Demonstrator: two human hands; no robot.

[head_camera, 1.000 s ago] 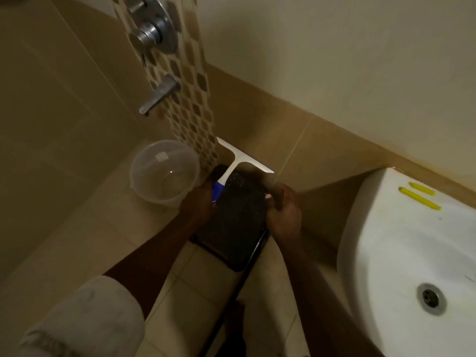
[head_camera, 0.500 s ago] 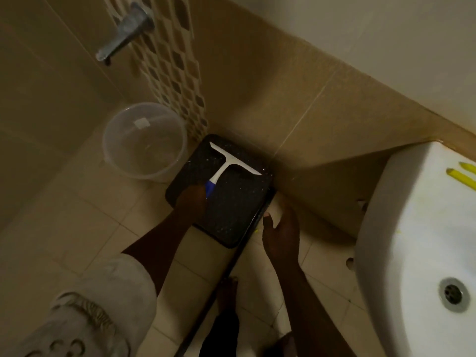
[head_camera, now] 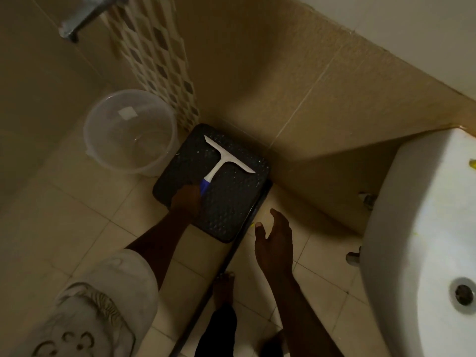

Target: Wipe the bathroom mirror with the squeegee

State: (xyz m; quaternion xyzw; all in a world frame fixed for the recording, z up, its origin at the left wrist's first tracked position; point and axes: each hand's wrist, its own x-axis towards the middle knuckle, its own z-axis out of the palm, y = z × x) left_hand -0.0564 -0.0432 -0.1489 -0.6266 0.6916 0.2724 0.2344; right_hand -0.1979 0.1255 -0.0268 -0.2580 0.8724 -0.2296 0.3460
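A white squeegee (head_camera: 224, 159) with a blue grip lies flat on a black stool (head_camera: 231, 210) that stands on the floor against the tiled wall. My left hand (head_camera: 186, 199) is over the near left part of the stool, fingers closed around the blue grip end. My right hand (head_camera: 275, 240) hovers open above the floor tiles just right of the stool, fingers spread, holding nothing. No mirror is in view.
A clear plastic bucket (head_camera: 131, 132) stands left of the stool. A white washbasin (head_camera: 425, 240) fills the right side. A metal tap (head_camera: 79, 19) sticks out of the wall at the top left. My bare foot (head_camera: 224, 287) is on the tiles below the stool.
The squeegee went from raised above the stool to lying flat on it. My right hand left the stool's edge and drew back to the right, opening.
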